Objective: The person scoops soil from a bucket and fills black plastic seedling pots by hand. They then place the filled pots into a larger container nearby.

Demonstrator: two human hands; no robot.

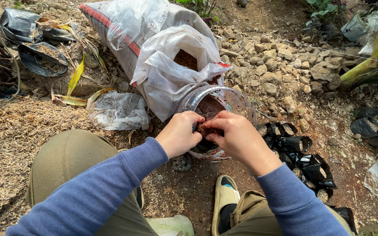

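At centre frame, the left hand [179,134] and right hand [238,136], fingers curled closed, pinch a small black soft plastic seedling bag [206,131] of crumbly reddish-brown soil over the clear plastic jar [237,99]; light, floppy, probably best gripped at its rim.

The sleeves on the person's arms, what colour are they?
Blue; the sleeves show plainly in the head view, running to both wrists.
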